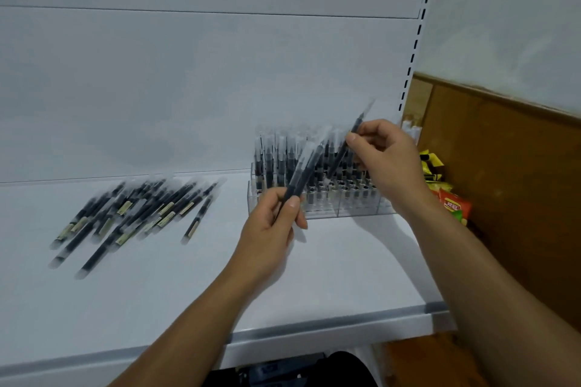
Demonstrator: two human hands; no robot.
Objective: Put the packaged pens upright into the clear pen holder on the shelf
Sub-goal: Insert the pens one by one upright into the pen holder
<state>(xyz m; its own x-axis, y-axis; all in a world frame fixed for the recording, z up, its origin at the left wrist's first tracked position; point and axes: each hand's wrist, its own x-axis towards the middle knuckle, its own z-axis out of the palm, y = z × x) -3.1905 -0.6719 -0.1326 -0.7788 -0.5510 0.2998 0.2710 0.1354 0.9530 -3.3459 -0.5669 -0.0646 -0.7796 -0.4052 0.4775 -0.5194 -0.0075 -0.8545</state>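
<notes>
Many pens stand in the holder at centre right; a pile remains left. Your left hand grips spare pens, right hand pinches one pen.

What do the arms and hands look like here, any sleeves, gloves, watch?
Both forearms are bare from the bottom edge of the frame up to the wrists, with no sleeve in view. The left hand and right hand wear no gloves. No watch, bracelet or ring shows on either. Fingernails look short and unpainted. The picture is slightly blurred, so fine marks cannot be told.
</notes>
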